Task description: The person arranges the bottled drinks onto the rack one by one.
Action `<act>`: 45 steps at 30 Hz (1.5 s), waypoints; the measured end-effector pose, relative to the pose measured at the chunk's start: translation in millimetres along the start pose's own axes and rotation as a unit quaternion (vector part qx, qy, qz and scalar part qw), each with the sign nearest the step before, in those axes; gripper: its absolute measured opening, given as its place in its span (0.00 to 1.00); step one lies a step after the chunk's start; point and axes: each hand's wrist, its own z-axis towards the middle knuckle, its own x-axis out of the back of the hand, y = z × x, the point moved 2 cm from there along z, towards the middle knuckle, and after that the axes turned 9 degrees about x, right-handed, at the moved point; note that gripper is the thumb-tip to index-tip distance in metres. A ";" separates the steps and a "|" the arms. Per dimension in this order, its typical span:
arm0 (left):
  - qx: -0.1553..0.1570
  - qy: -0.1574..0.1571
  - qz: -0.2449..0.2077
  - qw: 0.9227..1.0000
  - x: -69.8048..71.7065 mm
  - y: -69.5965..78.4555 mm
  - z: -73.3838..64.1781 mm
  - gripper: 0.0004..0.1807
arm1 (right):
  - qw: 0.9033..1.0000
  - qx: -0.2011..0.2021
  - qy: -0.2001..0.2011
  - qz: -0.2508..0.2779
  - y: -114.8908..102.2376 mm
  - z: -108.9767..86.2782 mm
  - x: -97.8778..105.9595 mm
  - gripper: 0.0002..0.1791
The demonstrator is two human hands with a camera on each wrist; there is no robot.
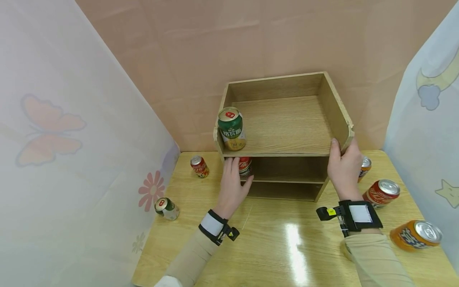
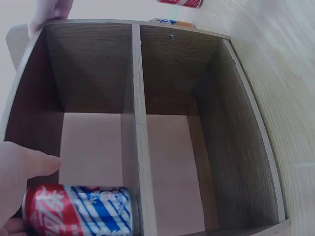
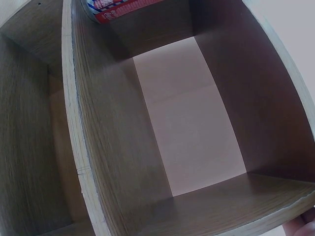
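A small wooden shelf [image 1: 283, 123] stands on the table with an upper tray and two compartments below. In the middle compartment sits a red and blue soda can [image 2: 81, 211], by the left side panel. My left hand [image 1: 233, 185] is at this can, fingers beside it and thumb spread, with a gap between thumb and can in the left wrist view. My right hand [image 1: 346, 169] grips the shelf's right side panel, thumb on the front and fingers round the outside. A green can [image 1: 232, 129] stands in the tray's front left corner.
Left of the shelf stand a red can [image 1: 199, 167] and a green and white can [image 1: 167, 209]. On the right are a red can [image 1: 381, 194], an orange can [image 1: 414, 236] and another orange can [image 1: 365, 166] behind my hand. Fabric walls [image 1: 272, 36] enclose the table [image 1: 272, 247].
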 end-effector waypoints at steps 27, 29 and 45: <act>0.102 0.149 -0.065 0.981 77.1 -95.5 26.7 0.19 | 1.000 -0.002 0.008 -0.010 -1.3 0.3 4.1 0.21; 0.125 0.113 -0.033 0.985 71.9 -108.2 36.5 0.22 | 1.000 -0.002 0.009 -0.010 -0.9 0.3 4.2 0.21; 0.267 -0.107 0.117 0.950 25.8 -195.2 71.5 0.35 | 1.000 -0.005 -0.003 -0.004 1.1 -2.3 0.7 0.22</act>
